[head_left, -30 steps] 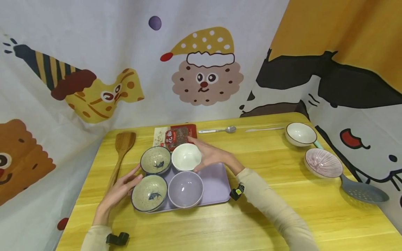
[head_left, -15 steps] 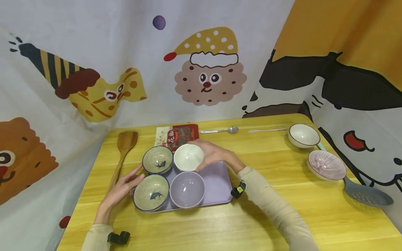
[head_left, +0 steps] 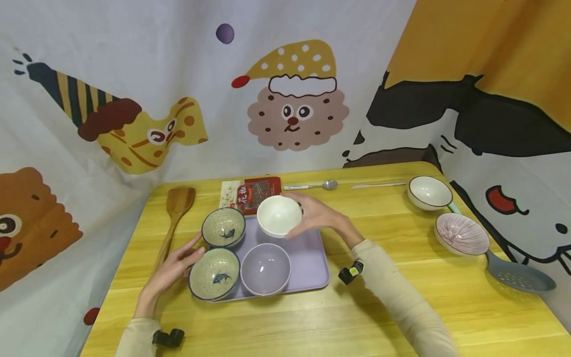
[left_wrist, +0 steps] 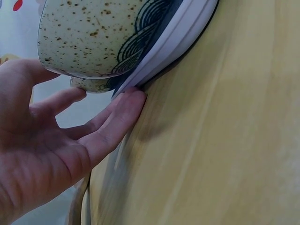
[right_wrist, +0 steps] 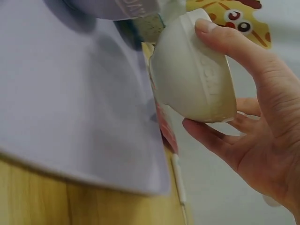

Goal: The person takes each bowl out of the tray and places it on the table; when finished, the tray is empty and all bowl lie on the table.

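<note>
My right hand point(head_left: 317, 216) grips a white bowl point(head_left: 277, 218) by its side, thumb at one edge and fingers at the other. In the right wrist view this bowl point(right_wrist: 190, 70) is lifted off the lavender tray point(right_wrist: 93, 140) and tilted. My left hand point(head_left: 169, 271) is at the tray's left side; in the left wrist view its fingertips point(left_wrist: 136, 96) touch the tray edge, with the thumb up against a speckled bowl point(left_wrist: 93, 37). Two speckled bowls with blue fish, one behind point(head_left: 218, 230) and one in front point(head_left: 209, 277), stand on the tray beside a lavender bowl point(head_left: 265, 270).
A wooden spatula point(head_left: 174, 213) lies left of the tray. Behind it are a red spice packet point(head_left: 258, 191), a spoon point(head_left: 312, 186) and a thin stick-like utensil point(head_left: 379, 185). At right stand a brown-rimmed bowl point(head_left: 429, 192), a pink-striped bowl point(head_left: 461, 234) and a grey slotted turner point(head_left: 519, 273).
My right hand has raised the white bowl off the tray and moved it slightly right, baring tray surface beneath. The left hand has stayed by the speckled bowls.
</note>
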A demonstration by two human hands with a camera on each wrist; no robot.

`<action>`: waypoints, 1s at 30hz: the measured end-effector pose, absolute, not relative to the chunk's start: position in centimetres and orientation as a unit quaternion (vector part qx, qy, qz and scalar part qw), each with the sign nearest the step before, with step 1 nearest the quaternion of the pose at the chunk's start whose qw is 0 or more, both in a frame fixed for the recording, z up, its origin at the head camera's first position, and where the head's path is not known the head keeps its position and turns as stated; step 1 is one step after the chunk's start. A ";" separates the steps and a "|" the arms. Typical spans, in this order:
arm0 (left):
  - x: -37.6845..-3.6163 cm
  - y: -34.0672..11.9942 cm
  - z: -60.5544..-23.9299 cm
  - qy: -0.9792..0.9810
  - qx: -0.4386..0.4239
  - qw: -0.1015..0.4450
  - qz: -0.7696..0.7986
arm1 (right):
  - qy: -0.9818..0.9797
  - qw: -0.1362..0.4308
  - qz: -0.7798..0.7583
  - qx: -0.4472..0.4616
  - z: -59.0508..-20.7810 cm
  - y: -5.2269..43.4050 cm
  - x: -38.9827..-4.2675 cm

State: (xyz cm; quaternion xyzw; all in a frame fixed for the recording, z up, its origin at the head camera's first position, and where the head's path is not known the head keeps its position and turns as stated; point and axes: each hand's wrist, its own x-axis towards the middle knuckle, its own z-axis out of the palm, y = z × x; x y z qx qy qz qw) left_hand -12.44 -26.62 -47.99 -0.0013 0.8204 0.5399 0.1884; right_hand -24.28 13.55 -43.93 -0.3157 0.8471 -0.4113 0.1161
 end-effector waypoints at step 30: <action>-12.7 -26.8 -48.3 0.824 0.001 0.189 0.534 | 0.878 -0.128 -0.448 -0.106 -43.9 25.4 -21.2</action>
